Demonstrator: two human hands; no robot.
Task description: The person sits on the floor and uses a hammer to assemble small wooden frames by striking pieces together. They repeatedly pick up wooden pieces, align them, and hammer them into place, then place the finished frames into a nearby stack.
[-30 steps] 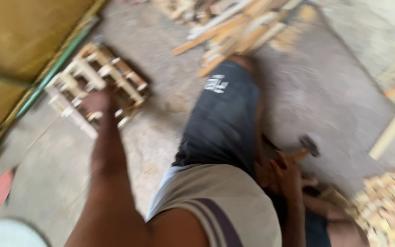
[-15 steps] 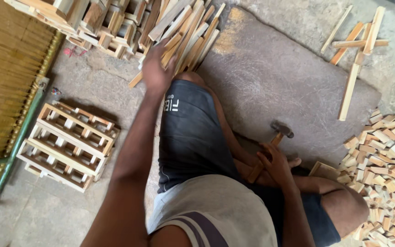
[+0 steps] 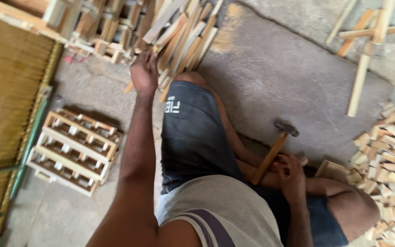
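Left hand (image 3: 144,73) stretched far out, fingers curled at the end of a stick (image 3: 163,20) in the stick pile (image 3: 186,39); cannot tell if gripped tight or just touching. Right hand (image 3: 291,176) low by the knee, closed around a hammer (image 3: 275,148) handle, metal head up and resting near the stone slab (image 3: 289,77). Dark shorts (image 3: 193,137) between both arms. Small wood frame (image 3: 74,151) lying flat on the floor, left of the outstretched arm. More frames (image 3: 99,34) stacked beyond, beside the pile. Heap of short wood blocks (image 3: 389,155) at the right, near the hammer hand. A few loose sticks (image 3: 366,50) farther up. Woven mat (image 3: 5,91) along the left edge.
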